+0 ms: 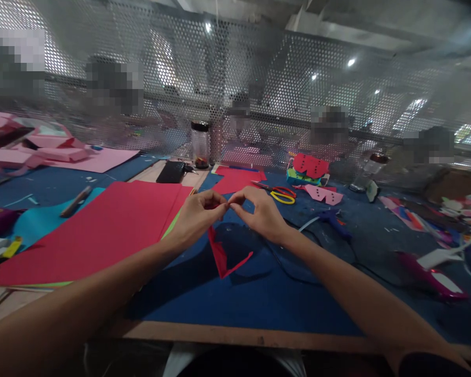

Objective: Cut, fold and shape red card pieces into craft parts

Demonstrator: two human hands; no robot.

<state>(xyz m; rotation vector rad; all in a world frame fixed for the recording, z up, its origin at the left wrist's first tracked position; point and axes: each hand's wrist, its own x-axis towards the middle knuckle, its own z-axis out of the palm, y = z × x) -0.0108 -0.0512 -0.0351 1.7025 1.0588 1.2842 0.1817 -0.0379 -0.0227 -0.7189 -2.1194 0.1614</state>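
Over the middle of the blue mat [227, 303], my left hand [198, 214] and my right hand [259, 212] meet fingertip to fingertip. Both are pinched shut on a thin red paper strip [222, 256]. The strip hangs down below the hands and bends into a V shape above the mat. A stack of large red paper sheets [98, 230] lies just left of my left hand.
Scissors with red and yellow handles [280, 195] lie behind my right hand, near red and pink cut-outs [317, 180]. A blue glue gun [333, 220] and its cable sit to the right. A jar [200, 144] and a perforated metal screen [259, 94] stand behind.
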